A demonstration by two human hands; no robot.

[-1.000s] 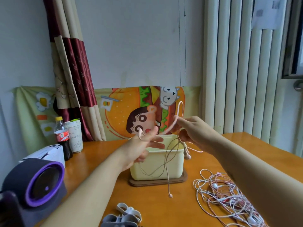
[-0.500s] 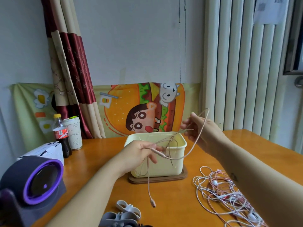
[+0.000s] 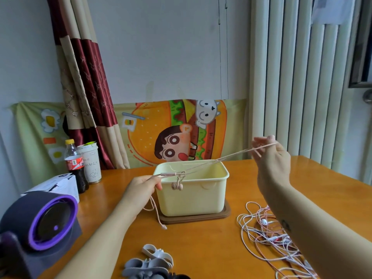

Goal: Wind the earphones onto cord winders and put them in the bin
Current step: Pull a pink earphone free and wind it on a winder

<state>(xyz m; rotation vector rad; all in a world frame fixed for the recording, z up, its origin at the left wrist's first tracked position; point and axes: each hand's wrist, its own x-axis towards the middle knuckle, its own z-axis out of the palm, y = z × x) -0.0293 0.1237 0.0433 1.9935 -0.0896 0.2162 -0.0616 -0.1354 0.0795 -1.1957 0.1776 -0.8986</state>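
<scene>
The left hand [image 3: 145,186] sits low in front of the bin [image 3: 193,196], fingers curled, pinching the pink earphone cord [image 3: 231,157] right by its slim inline piece. From that pinch the thin, doubled cord runs taut, up and across the bin's open mouth, to the right hand [image 3: 271,158]. That hand is raised out to the right and holds the looped end at its top edge. Its other fingers are loosely fanned and a little blurred.

Two rounded pink earbuds [image 3: 177,186] dangle just off the left fingertips, hanging against the bin's front wall. The tail of the cord drops below the left hand, and its small plug [image 3: 164,227] is down at the glossy orange wooden table [image 3: 201,248].

The bin is smooth, pale-yellow plastic, a rounded rectangle with a rolled rim, standing on a flat brown base [image 3: 225,215]. To its right lies a loose tangle of earphones [image 3: 267,234], thin white and pink wires. At the near edge sit the cord winders [image 3: 153,260], grey and white, with looped shapes.

On the left stand a cola bottle [image 3: 75,168] with a yellow cap, a paper cup [image 3: 90,162], and a dark drum-shaped device with a purple ring [image 3: 40,222].
</scene>
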